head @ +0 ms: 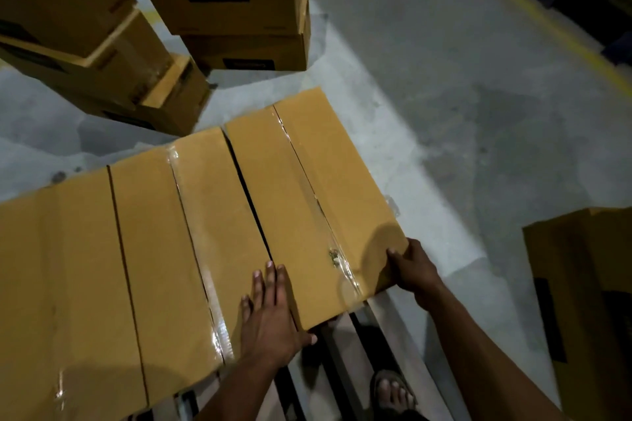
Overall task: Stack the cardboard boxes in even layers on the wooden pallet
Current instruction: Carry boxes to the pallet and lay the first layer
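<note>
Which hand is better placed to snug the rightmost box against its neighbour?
Right. The right hand grips the rightmost box at its outer corner, so it can likely push inward; the left hand lies flat on top at the gap.

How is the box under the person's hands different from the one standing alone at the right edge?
The box under the hands lies on the wooden pallet, tight in a row; the lone box stands apart beside it. The left hand rests flat on the first and the right hand holds its corner; the lone box is untouched. Both are brown cardboard.
</note>
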### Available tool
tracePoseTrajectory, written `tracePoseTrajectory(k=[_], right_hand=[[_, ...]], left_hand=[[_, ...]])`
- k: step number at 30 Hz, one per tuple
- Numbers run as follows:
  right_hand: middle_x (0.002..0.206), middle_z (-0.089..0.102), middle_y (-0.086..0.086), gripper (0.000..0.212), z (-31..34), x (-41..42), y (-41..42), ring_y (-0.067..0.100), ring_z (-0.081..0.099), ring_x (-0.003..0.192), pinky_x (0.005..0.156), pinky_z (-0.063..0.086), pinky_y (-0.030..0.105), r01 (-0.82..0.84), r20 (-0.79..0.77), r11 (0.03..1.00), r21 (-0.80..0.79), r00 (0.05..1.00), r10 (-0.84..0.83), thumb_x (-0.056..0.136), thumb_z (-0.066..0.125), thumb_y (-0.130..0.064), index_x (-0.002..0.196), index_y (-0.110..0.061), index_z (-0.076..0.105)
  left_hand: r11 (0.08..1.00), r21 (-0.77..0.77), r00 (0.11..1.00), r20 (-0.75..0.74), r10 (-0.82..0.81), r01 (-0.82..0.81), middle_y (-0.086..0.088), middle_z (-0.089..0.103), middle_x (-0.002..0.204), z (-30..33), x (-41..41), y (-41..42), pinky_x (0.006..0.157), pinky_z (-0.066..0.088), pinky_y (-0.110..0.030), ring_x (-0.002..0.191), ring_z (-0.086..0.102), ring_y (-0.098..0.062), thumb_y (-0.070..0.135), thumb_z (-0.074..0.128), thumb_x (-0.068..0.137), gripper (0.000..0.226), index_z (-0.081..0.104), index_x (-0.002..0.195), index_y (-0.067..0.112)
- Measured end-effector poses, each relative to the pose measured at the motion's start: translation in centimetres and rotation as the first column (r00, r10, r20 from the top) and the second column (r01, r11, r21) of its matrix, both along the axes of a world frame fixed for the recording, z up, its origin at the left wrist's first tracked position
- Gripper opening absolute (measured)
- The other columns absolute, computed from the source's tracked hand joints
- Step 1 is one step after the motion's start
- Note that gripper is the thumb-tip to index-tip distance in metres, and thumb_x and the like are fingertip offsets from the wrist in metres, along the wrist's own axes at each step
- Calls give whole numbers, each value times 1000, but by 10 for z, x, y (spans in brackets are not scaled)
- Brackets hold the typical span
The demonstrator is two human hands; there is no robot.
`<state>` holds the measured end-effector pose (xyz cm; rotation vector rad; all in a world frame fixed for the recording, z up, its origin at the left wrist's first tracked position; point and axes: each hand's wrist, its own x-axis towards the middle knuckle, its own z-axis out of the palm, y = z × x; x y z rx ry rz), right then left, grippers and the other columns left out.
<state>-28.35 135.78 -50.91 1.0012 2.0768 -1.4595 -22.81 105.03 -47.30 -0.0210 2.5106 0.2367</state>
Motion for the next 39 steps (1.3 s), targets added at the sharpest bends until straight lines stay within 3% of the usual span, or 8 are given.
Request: tracePoseTrajectory(k=[7, 11, 17, 21, 26, 33, 39], right_hand=[[122, 63, -1, 45, 8, 10, -2, 24, 61, 110, 91, 54, 40, -35, -48, 997, 74, 998, 38, 98, 65, -46, 138, -29, 53], [119, 61, -4, 46, 9, 10, -5, 24, 59, 112, 97, 52, 43, -86, -49, 984, 157, 994, 94, 98, 62, -49, 139, -30, 52], [123, 64, -1, 48, 8, 10, -7, 27, 61, 114, 101, 52, 50, -122, -44, 969, 216, 990, 135, 98, 61, -50, 140, -29, 51], [124, 63, -2, 50, 10, 10, -6, 27, 62, 114, 99, 54, 52, -138, -34, 966, 218, 988, 148, 98, 60, -54, 140, -31, 50], [120, 60, -6, 51, 11, 8, -6, 27, 60, 116, 100, 53, 51, -152, -25, 962, 225, 987, 162, 98, 59, -54, 142, -30, 48], [131, 62, 4, 53, 14, 3, -10, 30, 59, 117, 100, 51, 50, -176, -14, 954, 245, 983, 185, 101, 56, -53, 145, -26, 46], [129, 62, 5, 52, 17, 3, -11, 30, 60, 116, 101, 50, 53, -205, -7, 947, 249, 977, 214, 101, 56, -52, 145, -25, 46]], left_hand=[[995, -19, 990, -100, -97, 95, 2, -42, 163, -7, 15, -15, 130, 7, -50, 155, -29, -25, 72, 70, 80, 141, -36, 155, 18], [990, -36, 979, -147, -139, 135, 2, -39, 165, -12, 19, -19, 130, 7, -49, 156, -26, -23, 75, 61, 83, 133, -35, 156, 19], [990, -35, 966, -218, -142, 138, 0, -27, 170, -18, 25, -20, 128, 10, -50, 158, -19, -25, 70, 62, 82, 128, -23, 162, 17], [989, -44, 972, -184, -149, 143, 1, -40, 165, -16, 24, -19, 129, 2, -50, 155, -30, -25, 68, 59, 86, 126, -32, 158, 18], [991, -23, 974, -184, -130, 128, 0, -36, 167, -17, 25, -18, 129, 6, -52, 155, -29, -25, 65, 60, 85, 125, -28, 159, 18], [991, -26, 975, -174, -136, 133, -1, -38, 166, -16, 24, -17, 129, 3, -52, 155, -31, -26, 64, 58, 88, 122, -30, 159, 18], [988, -38, 971, -182, -157, 152, -1, -35, 167, -20, 23, -21, 129, 3, -52, 155, -30, -25, 74, 49, 90, 119, -29, 159, 17]])
